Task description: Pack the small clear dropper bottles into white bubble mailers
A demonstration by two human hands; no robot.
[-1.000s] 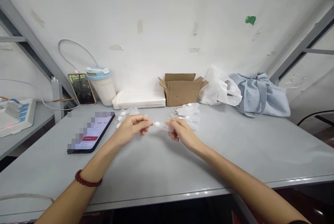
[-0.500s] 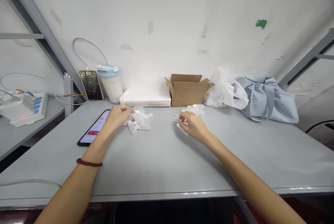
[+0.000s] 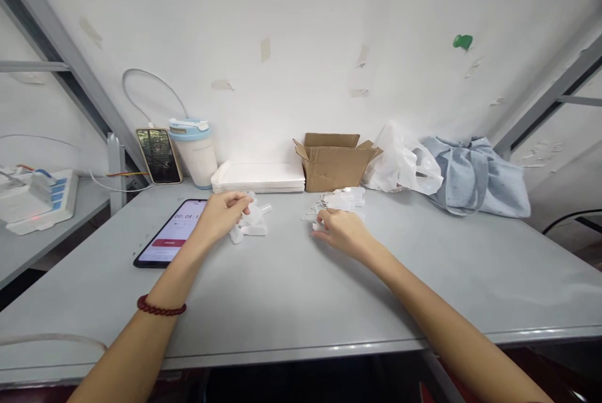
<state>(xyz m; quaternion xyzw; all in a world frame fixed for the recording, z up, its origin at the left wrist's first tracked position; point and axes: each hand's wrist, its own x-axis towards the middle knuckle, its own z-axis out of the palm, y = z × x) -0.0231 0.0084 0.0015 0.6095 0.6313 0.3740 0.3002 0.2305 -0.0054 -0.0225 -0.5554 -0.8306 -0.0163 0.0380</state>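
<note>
My left hand [image 3: 223, 216], with a dark red braided bracelet [image 3: 161, 306] on its wrist, is at the near left side of a loose pile of small translucent white plastic pieces [image 3: 256, 221]. Its thumb and fingertips are pinched together; what is between them is too small to make out. To the right, a second pile of white pieces [image 3: 345, 199] has thin ends sticking out on its left. My right hand [image 3: 342, 232] rests at that pile's near edge. Its fingers are curled in over a white bit, mostly hidden by the hand.
A phone showing a timer [image 3: 172, 237] lies beside my left forearm. Along the wall stand another phone [image 3: 158, 155], a cup [image 3: 195, 155], a stack of white trays [image 3: 258, 177], a cardboard box [image 3: 336, 168], a plastic bag [image 3: 399, 162] and a blue cloth bag [image 3: 493, 180].
My left hand has shifted slightly right, over the left pile. My right hand has moved a little down and left, its thumb lower on the table. The camera view has turned slightly.
</note>
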